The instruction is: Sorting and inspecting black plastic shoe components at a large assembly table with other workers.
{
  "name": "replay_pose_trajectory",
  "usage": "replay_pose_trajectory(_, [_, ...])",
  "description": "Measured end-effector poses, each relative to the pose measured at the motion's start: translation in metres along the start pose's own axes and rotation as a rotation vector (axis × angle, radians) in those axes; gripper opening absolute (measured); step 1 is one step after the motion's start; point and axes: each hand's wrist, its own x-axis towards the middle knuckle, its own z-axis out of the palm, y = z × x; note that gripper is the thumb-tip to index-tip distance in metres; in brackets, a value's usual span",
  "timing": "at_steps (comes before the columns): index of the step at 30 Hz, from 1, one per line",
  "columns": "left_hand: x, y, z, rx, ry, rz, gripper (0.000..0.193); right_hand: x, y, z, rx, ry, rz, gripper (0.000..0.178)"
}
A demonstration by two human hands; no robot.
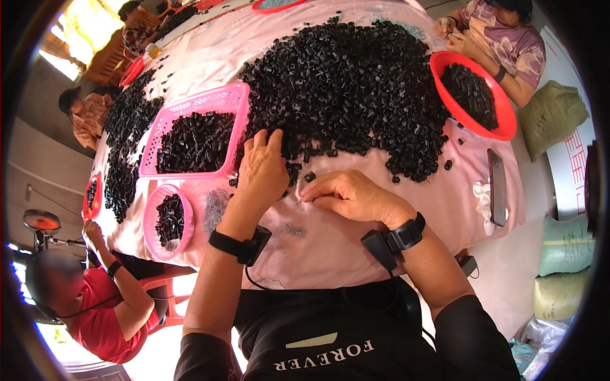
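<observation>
A large heap of small black plastic pieces [343, 82] covers the middle of the table. My left hand [264, 166] lies palm down at the heap's near left edge, beside the pink basket. Its fingers reach forward among the pieces, slightly apart, and the thumb is mostly hidden. To its right, my right hand [352, 195] hovers low over the cloth, thumb and forefinger brought together. Whatever sits between those fingertips is too small to make out. One loose black piece [309, 176] rests just beyond them. The pink rectangular basket [244, 105] holds many similar pieces.
A round pink basket [188, 222] with black pieces stands near left. At the right are a red basin [505, 127] of pieces and a phone [497, 187]. People sit around the table; one in red [114, 317] is at left. Stuffed sacks [554, 117] line the right side.
</observation>
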Motion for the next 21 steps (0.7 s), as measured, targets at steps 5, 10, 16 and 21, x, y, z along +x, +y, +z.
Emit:
replay_pose_trajectory(5, [0.001, 0.012, -0.005, -0.112, -0.097, 0.106, 0.043, -0.002, 0.001, -0.002, -0.060, -0.063, 0.045, 0.021])
replay_pose_trajectory(10, [0.013, 0.015, -0.008, -0.253, -0.150, 0.192, 0.032, -0.002, 0.003, 0.000, 0.019, -0.010, 0.064, 0.017])
replay_pose_trajectory(16, [0.050, 0.014, 0.005, -0.111, 0.001, 0.164, 0.049, -0.003, 0.003, 0.000, 0.008, 0.007, 0.051, 0.020])
replay_pose_trajectory(21, [0.063, 0.016, 0.017, -0.128, -0.163, 0.096, 0.054, -0.002, 0.004, 0.000, 0.007, -0.072, 0.073, 0.028])
